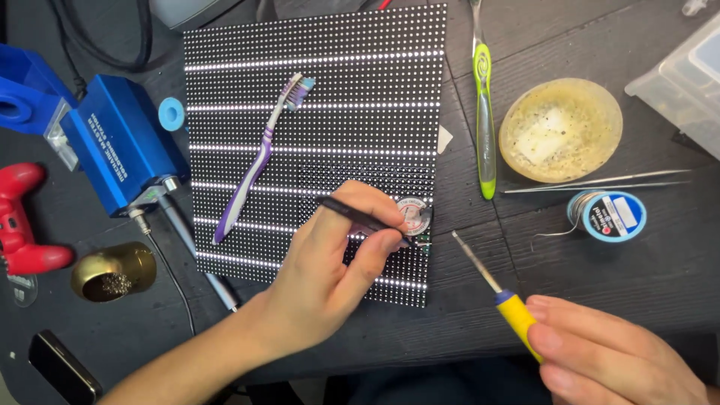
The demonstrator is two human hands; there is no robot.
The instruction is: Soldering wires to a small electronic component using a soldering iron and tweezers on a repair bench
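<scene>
A black LED matrix panel [315, 97] lies on the dark table, with several rows lit white. My left hand [330, 270] pinches thin black tweezers [360, 217], their tip touching the panel's lower right edge beside a small round sticker [416, 214]. My right hand [607, 356] grips a soldering iron [491, 289] by its yellow and blue handle; its metal tip points up-left and hovers just right of the panel, apart from the tweezers. A purple toothbrush [259, 161] rests on the panel.
A blue soldering station [120, 142] stands at left, with a brass tip-cleaner pot [112, 274] and a red controller [19, 221]. At right lie a green toothbrush [484, 112], a round flux tin [562, 131], metal tweezers [600, 182], a solder spool [611, 216] and a clear plastic box [682, 79].
</scene>
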